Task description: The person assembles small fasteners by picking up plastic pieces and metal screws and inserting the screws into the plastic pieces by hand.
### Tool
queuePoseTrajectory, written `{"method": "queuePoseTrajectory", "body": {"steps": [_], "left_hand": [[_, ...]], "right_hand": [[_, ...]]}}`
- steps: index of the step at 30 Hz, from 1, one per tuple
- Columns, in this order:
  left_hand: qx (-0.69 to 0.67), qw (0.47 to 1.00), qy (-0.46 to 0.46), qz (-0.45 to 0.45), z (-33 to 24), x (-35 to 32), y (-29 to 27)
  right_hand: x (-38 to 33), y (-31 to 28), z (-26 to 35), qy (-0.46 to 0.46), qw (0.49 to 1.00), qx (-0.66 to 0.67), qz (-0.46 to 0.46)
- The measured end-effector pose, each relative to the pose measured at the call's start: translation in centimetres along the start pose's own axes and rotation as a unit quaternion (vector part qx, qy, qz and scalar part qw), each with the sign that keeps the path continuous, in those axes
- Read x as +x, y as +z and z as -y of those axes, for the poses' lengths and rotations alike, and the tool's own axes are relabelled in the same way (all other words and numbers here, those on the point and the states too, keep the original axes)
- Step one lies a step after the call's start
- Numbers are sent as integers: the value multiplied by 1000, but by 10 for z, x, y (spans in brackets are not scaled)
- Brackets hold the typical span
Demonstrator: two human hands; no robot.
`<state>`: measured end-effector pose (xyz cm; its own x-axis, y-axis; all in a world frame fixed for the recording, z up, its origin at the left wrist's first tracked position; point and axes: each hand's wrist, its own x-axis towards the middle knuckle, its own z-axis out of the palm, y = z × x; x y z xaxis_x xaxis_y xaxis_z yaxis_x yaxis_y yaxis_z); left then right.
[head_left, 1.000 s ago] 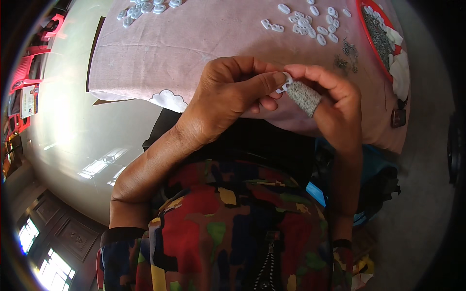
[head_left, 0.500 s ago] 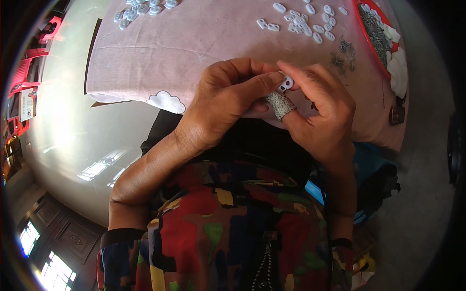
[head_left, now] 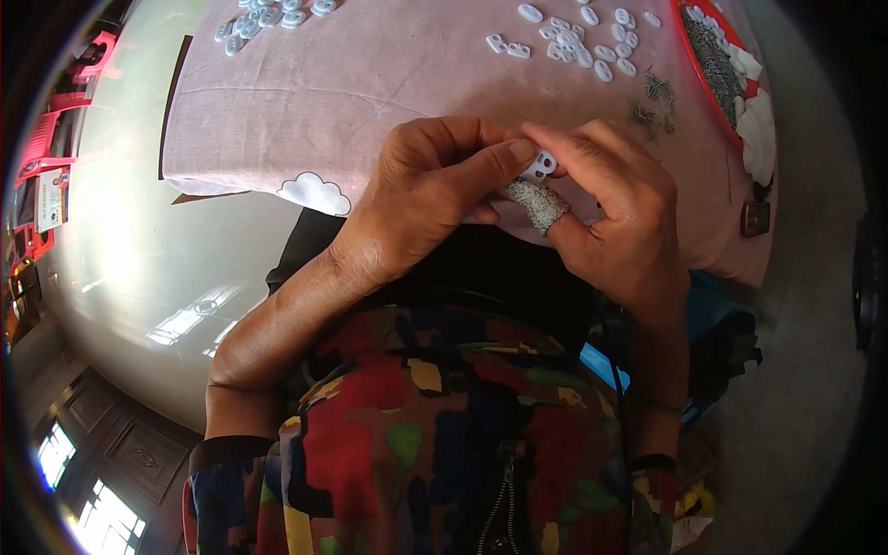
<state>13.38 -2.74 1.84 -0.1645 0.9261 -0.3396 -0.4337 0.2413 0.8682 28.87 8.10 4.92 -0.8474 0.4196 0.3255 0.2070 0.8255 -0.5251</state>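
My left hand (head_left: 416, 190) pinches a small white plastic piece with two holes (head_left: 541, 166) between thumb and fingers, over the near edge of the table. From the other side, my right hand (head_left: 615, 199) closes on the same piece, its index fingertip at the top and its thumb below. A speckled grey-white cover (head_left: 538, 205) wraps that thumb. The fingers hide part of the piece, and whether a smaller part sits between them I cannot tell.
A pink cloth (head_left: 277, 120) covers the table. White oval pieces lie in a left pile (head_left: 248, 26) and a right group (head_left: 578, 46). Small metal springs (head_left: 659, 88) lie near a red basin (head_left: 689, 55) holding many more. A dark tag-like object (head_left: 756, 219) hangs at the right edge.
The white piece has tilted slightly and shifted a little left between my fingers. My right thumb and wrist have moved slightly; both hands keep their grip.
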Motion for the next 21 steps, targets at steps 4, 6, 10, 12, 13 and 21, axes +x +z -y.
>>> {"method": "queuePoseTrajectory", "body": {"steps": [4,6,10,12,13,21], "left_hand": [[23,1000,6,7,-1,-1,0],[32,999,5,11,0,-1,0],[27,999,20,4,2,-2,3],[16,1000,18,-4,3,-2,3],[25,999,20,-6,3,-2,2],[18,1000,6,2,-1,1,0]], "right_hand": [[1,-3,-1,-22,1000,-15,14],[2,-3,-3,-25,999,-13,18],[2,1,-6,-48,998,-33,-5],[3,1,-5,-48,998,-49,-12],[4,0,-4,-47,997,-59,0],[10,-4,-6,-85,992,-95,15]]}}
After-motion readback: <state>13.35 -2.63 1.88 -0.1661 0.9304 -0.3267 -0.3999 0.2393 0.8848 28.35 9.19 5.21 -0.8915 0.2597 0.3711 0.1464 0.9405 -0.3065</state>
